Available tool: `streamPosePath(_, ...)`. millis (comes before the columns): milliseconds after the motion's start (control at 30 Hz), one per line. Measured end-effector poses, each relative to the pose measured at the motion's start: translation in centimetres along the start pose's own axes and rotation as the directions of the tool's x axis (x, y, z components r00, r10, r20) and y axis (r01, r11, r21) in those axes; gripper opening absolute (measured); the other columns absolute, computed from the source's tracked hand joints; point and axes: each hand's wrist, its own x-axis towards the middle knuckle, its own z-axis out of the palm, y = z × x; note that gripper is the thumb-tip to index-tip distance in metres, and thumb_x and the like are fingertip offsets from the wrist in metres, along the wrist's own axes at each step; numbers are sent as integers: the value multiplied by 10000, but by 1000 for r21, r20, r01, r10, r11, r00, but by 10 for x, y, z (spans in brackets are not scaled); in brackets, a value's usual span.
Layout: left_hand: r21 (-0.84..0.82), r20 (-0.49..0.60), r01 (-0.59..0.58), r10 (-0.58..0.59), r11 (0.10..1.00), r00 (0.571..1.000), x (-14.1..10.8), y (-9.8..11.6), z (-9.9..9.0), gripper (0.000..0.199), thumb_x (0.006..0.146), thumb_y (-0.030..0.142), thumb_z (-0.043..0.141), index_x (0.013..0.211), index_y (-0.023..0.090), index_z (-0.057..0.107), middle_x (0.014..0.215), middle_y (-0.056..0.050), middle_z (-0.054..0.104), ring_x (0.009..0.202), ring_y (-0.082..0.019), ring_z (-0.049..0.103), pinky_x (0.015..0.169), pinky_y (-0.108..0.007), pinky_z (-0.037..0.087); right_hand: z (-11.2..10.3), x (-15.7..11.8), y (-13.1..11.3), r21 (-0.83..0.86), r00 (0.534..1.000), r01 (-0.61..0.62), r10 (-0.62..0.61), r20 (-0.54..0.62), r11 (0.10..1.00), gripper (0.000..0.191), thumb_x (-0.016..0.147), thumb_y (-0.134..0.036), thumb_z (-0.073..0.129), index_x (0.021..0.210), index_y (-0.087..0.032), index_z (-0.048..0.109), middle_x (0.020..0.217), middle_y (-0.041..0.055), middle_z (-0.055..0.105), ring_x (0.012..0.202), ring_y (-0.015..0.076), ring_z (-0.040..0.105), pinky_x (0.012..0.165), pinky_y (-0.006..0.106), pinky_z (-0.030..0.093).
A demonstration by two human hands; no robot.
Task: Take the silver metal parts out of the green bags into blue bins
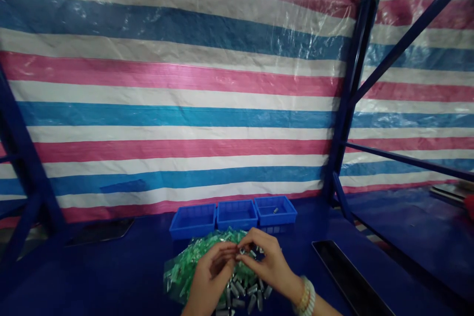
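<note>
Both hands meet over a heap of small parts on the blue table. My left hand [214, 274] has its fingers and thumb pressed together at the fingertips. My right hand [267, 261], with a beaded bracelet at the wrist, pinches a small shiny piece [242, 252] whose shape is mostly hidden. Whatever the left fingertips hold is too small to make out. Under and behind the hands lies a clear bag of green translucent pieces [188, 264]. Several small silver metal parts [253, 301] are scattered below the hands.
Three blue trays stand in a row behind the heap: left [193, 220], middle [237, 214] and right [274, 211], the last holding one small metal piece. A dark flat device [350, 276] lies at the right, another [101, 231] at the left. Blue posts flank the table [122, 276].
</note>
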Motion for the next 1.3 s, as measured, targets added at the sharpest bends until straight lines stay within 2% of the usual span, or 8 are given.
streamPosePath(100,105,-57,-117,124,988,991,-4,4,-2,149,844,284,590,949,203,658,1069,-108,715,985,-239,688,876,-361,562,4,2,5,184,987,-139,151,-53,973,132,800,-299,678,845,-200,604,779,19,636,716,159,606,672,268,485)
streamPosePath(300,391,75,-357,357,848,931,-4,9,-8,173,871,206,520,929,241,679,1116,-101,705,1116,-258,611,959,-441,500,12,4,17,574,954,-283,288,84,769,313,753,-439,725,859,-219,531,877,43,690,835,200,676,748,311,526)
streamPosePath(467,437,62,-343,353,832,934,-1,8,-11,200,874,210,515,995,252,669,1149,-87,690,1095,-251,628,942,-423,514,-23,18,35,76,985,-147,153,-82,986,204,936,-357,508,1021,-206,616,940,68,691,885,202,650,813,340,506)
streamPosePath(667,433,56,-355,368,829,928,1,6,-11,197,874,196,508,992,254,655,1107,-68,699,1039,-235,657,888,-389,544,-68,33,75,-560,983,-98,-6,-181,823,252,911,-209,523,1146,-182,610,1024,110,666,979,255,584,899,418,466)
streamPosePath(800,435,24,-325,350,840,936,6,2,-13,193,873,217,504,975,231,668,1085,-87,700,1020,-248,660,853,-375,556,-78,26,73,-587,991,-114,135,-8,802,183,844,-141,575,991,-167,681,940,84,695,906,217,617,841,333,475)
streamPosePath(933,430,-7,-300,336,851,942,9,-3,-16,198,876,225,495,964,218,672,1061,-88,697,1003,-243,659,836,-356,560,-76,15,63,-605,839,-177,440,319,777,139,697,-82,636,734,-168,738,736,36,726,701,174,655,661,232,453)
streamPosePath(1033,432,-4,-299,333,851,943,8,-4,-17,192,877,221,498,970,221,667,1057,-82,692,1001,-237,655,840,-348,554,-69,9,66,-632,792,-218,513,330,743,136,637,-82,662,689,-171,751,706,45,735,679,187,666,632,230,440)
streamPosePath(1300,446,-22,-284,328,849,944,7,-1,-15,199,857,216,519,980,224,676,1015,-73,703,938,-234,671,801,-339,566,-68,9,68,-562,812,-265,496,309,784,128,645,-67,691,735,-157,708,755,35,715,709,172,651,635,222,446)
